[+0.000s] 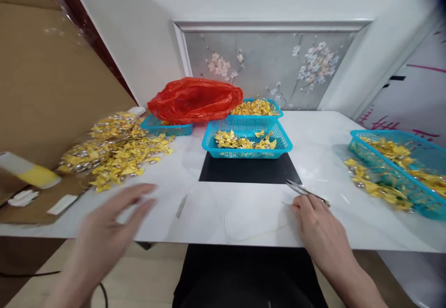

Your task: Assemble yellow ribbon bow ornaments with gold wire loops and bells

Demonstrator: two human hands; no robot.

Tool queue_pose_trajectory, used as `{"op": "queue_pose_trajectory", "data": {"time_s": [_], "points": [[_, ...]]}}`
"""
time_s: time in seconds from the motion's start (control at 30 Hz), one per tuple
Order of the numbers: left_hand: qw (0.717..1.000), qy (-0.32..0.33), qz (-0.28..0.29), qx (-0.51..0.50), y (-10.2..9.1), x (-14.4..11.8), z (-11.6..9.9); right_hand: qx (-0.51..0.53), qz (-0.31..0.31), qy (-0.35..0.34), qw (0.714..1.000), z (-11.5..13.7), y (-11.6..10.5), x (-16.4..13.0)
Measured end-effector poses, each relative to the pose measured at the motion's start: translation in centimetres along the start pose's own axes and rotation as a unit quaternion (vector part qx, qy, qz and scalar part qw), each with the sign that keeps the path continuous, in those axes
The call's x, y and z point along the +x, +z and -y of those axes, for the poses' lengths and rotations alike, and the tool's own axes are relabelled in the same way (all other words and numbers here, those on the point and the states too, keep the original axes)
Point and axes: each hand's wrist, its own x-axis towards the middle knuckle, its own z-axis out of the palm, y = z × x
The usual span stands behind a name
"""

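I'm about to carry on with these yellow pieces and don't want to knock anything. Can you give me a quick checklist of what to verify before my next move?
1. Right hand at the scissors: ok, fingers touch the handle end; whether they grip it, cannot tell.
2. Left hand free: ok, open and blurred above the table edge, holding nothing.
3. Thin thread on the table near the right hand: ok, lying loose; its ends, cannot tell.
4. Middle blue basket within view ahead: ok, partly filled with yellow pieces.
5. Loose yellow pile on the left: not ok, spread wide, partly over the cardboard.
6. Right basket: not ok, pieces lie outside it.
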Motion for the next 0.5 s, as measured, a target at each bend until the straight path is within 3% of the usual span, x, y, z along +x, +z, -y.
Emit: {"op": "queue_pose_trajectory", "data": {"time_s": [0.03,0.17,0.33,0.4,0.43,0.5], "points": [[0.992,0.038,0.111,-0.053,1.1,-0.1,-1.8,0.004,-0.004,0.002,1.0,-0.1,0.1,0.0],[0.927,0.135,0.33,-0.119,4.4,0.1,-7.6,0.033,-0.021,-0.001,0.999,-0.3,0.2,0.2],[0.904,0.141,0.379,-0.138,5.8,1.2,-9.5,0.096,-0.081,-0.003,0.992,0.8,-1.0,0.7],[0.904,0.134,0.378,-0.15,6.2,1.3,-9.7,0.18,-0.093,-0.013,0.979,2.2,-2.0,0.7],[0.906,0.127,0.372,-0.155,6.3,1.3,-9.8,0.261,-0.072,-0.021,0.962,3.1,-2.5,0.7],[0.915,0.104,0.355,-0.163,6.5,1.1,-10.1,0.419,0.032,-0.032,0.907,5.0,-3.3,0.7]]}}
